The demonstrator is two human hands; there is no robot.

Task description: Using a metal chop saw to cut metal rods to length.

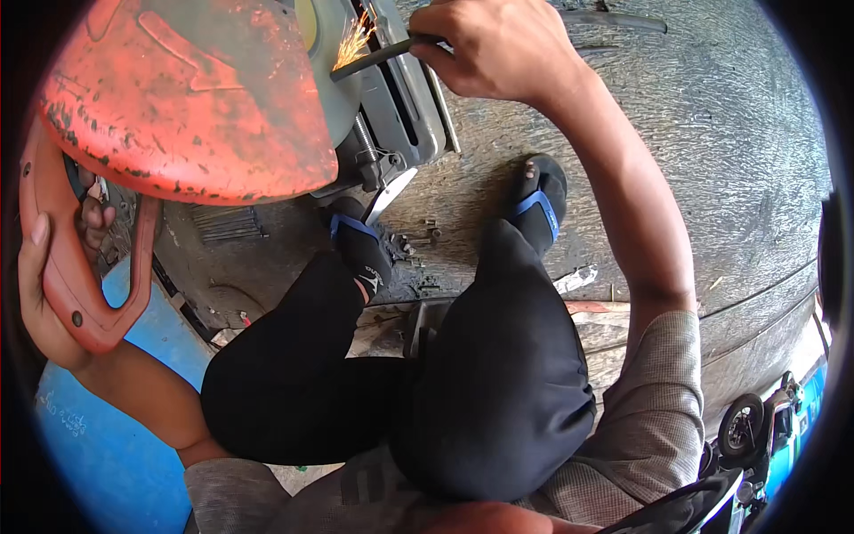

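Note:
A chop saw with a scuffed red guard (196,116) fills the upper left. My left hand (43,294) is wrapped round its red loop handle (93,325), fingers curling through the opening. My right hand (498,49), at the top centre, pinches a dark metal rod (378,59). The rod's free end touches the side of the grey cutting disc (347,102), and orange sparks (356,43) fly up from there. Below the disc is the saw's metal base (418,133) with a spring-wound screw (366,138).
My feet in blue-strapped sandals (538,209) rest on the worn floor (712,133) near the saw. A bundle of thin rods (229,222) lies under the guard, with small metal bits (418,240) beside my left foot. A blue panel (116,418) stands lower left; a motorcycle wheel (741,424) shows lower right.

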